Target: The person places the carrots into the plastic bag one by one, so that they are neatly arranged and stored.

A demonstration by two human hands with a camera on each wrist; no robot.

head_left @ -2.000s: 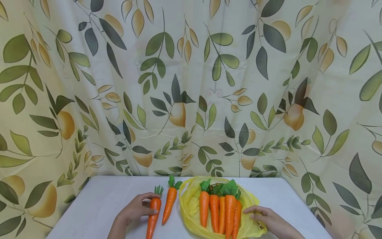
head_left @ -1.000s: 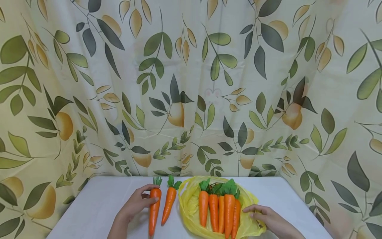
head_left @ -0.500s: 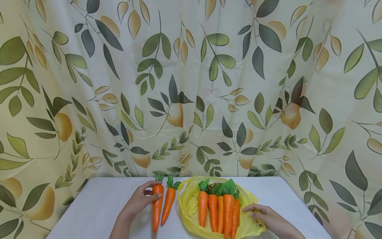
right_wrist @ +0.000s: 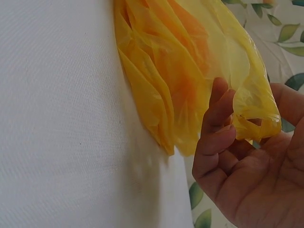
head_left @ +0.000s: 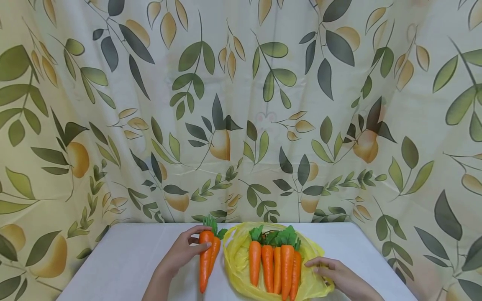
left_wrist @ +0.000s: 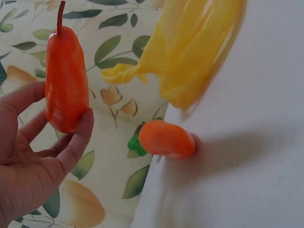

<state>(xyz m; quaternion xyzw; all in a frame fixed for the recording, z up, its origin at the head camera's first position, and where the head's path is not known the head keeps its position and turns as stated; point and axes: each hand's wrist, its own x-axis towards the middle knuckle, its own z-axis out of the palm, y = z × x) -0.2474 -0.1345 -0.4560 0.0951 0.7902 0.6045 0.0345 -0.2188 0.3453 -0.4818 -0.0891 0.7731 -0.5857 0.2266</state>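
Note:
My left hand [head_left: 185, 247] grips an orange carrot [head_left: 205, 259] near its green top, thumb on one side and fingers on the other. In the left wrist view, the held carrot [left_wrist: 67, 83] is raised off the table, its thin root end pointing away. A second carrot [head_left: 215, 251] lies on the table just right of it and is partly covered by it in the head view. My right hand [head_left: 337, 274] holds the right edge of a yellow plastic bag [head_left: 241, 267], fingers curled at its rim. Several carrots [head_left: 287, 267] with leafy tops lie side by side in the opened bag.
The white table [head_left: 124, 259] carries everything. A leaf-and-fruit patterned curtain [head_left: 241, 104] hangs right behind its back edge and down both sides. The yellow bag's crumpled side [right_wrist: 152, 95] rests on the tabletop.
My left hand has carried its carrot to the right and away from me, until it overlaps the loose carrot. My right hand has stayed at the bag's edge.

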